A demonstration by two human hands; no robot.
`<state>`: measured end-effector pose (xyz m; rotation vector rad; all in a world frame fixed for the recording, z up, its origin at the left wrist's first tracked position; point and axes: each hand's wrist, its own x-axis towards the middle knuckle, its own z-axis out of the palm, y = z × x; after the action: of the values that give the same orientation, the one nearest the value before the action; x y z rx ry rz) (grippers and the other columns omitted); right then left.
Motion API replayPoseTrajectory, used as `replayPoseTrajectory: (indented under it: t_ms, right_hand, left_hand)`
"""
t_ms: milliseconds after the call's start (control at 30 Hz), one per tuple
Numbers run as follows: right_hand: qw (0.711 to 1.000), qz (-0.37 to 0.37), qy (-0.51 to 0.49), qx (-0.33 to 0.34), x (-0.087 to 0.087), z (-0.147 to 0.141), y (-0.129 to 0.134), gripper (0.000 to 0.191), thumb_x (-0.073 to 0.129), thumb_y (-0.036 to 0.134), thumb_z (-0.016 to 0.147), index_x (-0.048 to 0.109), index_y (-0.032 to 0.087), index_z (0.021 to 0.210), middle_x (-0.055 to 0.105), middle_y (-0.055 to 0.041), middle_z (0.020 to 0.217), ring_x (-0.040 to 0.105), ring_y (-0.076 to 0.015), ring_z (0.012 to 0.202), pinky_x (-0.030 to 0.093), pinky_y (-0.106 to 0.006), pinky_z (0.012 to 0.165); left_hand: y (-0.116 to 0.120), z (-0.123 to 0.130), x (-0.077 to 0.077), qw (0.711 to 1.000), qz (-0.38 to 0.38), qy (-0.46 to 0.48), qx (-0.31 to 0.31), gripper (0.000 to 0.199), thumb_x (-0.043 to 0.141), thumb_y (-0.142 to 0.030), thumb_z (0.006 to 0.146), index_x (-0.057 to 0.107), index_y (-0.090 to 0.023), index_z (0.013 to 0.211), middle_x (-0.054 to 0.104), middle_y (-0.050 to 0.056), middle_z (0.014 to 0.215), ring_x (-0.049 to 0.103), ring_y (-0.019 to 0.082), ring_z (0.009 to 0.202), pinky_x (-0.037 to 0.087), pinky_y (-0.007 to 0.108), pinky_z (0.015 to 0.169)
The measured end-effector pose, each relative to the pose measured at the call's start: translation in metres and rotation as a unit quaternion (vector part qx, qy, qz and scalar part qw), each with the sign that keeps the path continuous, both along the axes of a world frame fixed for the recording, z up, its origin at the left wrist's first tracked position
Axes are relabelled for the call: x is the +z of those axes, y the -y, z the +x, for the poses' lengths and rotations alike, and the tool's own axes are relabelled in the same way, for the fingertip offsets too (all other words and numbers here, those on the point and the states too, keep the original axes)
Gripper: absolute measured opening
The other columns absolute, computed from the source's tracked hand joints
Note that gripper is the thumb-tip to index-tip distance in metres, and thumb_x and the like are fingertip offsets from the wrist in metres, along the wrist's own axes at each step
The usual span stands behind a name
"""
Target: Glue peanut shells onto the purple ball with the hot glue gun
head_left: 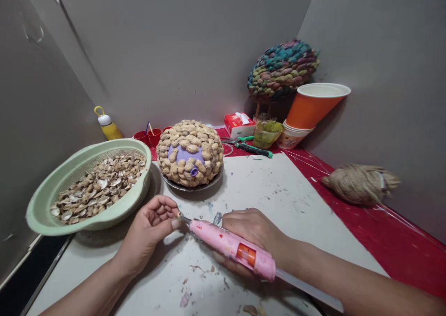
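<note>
Scraps [250, 310] lie toward the near edge of the white board [265, 179]. The right hand [256, 227] is closed around a pink glue gun [218, 238], its fingers largely hidden behind the gun's body; a glue stick [310, 290] protrudes from the rear, toward the near right corner. The left hand [151, 227] pinches a small piece [179, 215] at the nozzle, thumb and forefinger nearly meeting, the other fingers loosely curled; whether nozzle and piece touch cannot be told. A green colander [83, 226] of shells [101, 190] overhangs the left edge. Beyond the right edge, twine [358, 183] lies on red cloth [393, 251]. Near the far edge, left of centre, a peanut ball [190, 144] with a bare purple patch rests on a plate [190, 188]. Pliers [253, 149] lie along the far edge. Behind stand a tissue box [239, 129], stacked cups [310, 109] and a multicoloured ball [284, 69].
</note>
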<state>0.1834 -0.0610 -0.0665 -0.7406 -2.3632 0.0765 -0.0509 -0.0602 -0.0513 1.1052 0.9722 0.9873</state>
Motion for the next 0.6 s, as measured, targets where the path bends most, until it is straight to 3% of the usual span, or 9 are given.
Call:
replayPoseTrajectory:
  t_ms: [600]
  right_hand:
    - [0.999, -0.033, -0.015, 0.022, 0.0029, 0.0011, 0.0000, 0.039, 0.040, 0.038, 0.090, 0.045, 0.020, 0.056, 0.045, 0.0025, 0.047, 0.038, -0.0108, 0.042, 0.027, -0.025, 0.043]
  left_hand:
    - [0.0009, 0.0014, 0.0045, 0.999, -0.014, 0.012, 0.035, 0.021, 0.075, -0.019, 0.075, 0.059, -0.020, 0.089, 0.059, -0.001, 0.083, 0.055, 0.010, 0.075, 0.044, 0.021, 0.072]
